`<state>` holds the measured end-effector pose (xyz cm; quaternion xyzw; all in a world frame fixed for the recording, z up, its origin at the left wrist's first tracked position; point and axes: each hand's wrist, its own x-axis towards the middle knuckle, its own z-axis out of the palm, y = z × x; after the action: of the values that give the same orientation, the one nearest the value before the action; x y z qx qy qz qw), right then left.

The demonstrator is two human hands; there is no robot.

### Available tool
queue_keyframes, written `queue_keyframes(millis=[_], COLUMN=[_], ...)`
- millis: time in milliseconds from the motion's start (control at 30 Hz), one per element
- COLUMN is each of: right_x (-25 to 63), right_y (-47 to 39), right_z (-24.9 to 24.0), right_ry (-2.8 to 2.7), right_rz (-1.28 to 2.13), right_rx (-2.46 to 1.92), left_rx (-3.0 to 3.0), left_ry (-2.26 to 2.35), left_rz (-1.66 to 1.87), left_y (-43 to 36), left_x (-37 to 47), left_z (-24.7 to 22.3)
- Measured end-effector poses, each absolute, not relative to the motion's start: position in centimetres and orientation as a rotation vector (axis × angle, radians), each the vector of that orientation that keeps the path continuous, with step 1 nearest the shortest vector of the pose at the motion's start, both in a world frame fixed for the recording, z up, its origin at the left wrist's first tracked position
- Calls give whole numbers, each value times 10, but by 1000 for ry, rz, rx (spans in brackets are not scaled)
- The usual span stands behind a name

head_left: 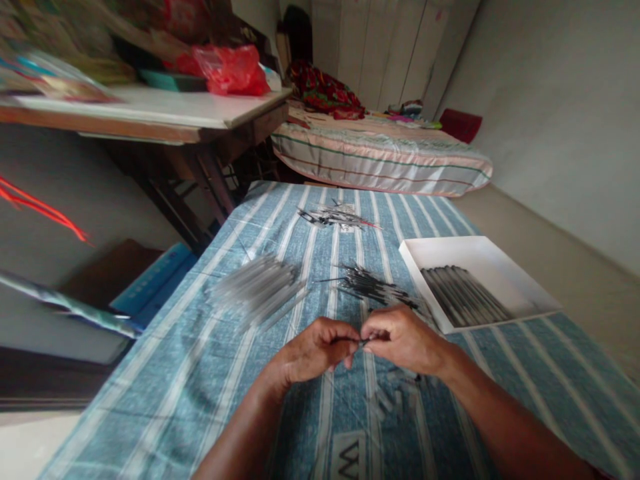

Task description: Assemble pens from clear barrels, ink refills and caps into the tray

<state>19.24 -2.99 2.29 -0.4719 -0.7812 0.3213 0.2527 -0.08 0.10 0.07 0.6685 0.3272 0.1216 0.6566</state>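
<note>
My left hand (pixel 320 350) and my right hand (pixel 407 340) meet fingertip to fingertip above the striped cloth, both closed in a pinch. Between them is a small dark piece (pixel 363 343), mostly hidden by the fingers and too small to name. Just beyond my hands lies a heap of thin black sticks (pixel 375 287). A blurred bundle of grey tubes (pixel 260 287), like pen barrels, lies to the left. Under my right wrist, small pale pieces (pixel 393 402) are scattered on the cloth.
An open white box (pixel 525 267) at right holds a row of dark pen-like sticks (pixel 465 293). Farther back lies another pile of thin pieces (pixel 340 215). A white-topped table (pixel 240 107) with a red plastic bag (pixel 233 70) stands left; a bed (pixel 380 157) stands behind.
</note>
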Motion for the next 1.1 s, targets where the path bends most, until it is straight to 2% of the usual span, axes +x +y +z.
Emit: queue_keyframes(millis=[200, 633, 1100], right_x=[199, 199, 197], right_y=[-32, -34, -37], right_z=[20, 13, -1], right_ry=[-2017, -2056, -1866], right_rz=[936, 778, 1051], right_rx=[-1226, -1116, -1335], left_rx=[1450, 1476, 1523], left_ry=[719, 711, 724], left_rz=[332, 340, 374], left_y=[0, 2, 2], left_x=[-3, -1, -2], left_z=[-5, -5, -6])
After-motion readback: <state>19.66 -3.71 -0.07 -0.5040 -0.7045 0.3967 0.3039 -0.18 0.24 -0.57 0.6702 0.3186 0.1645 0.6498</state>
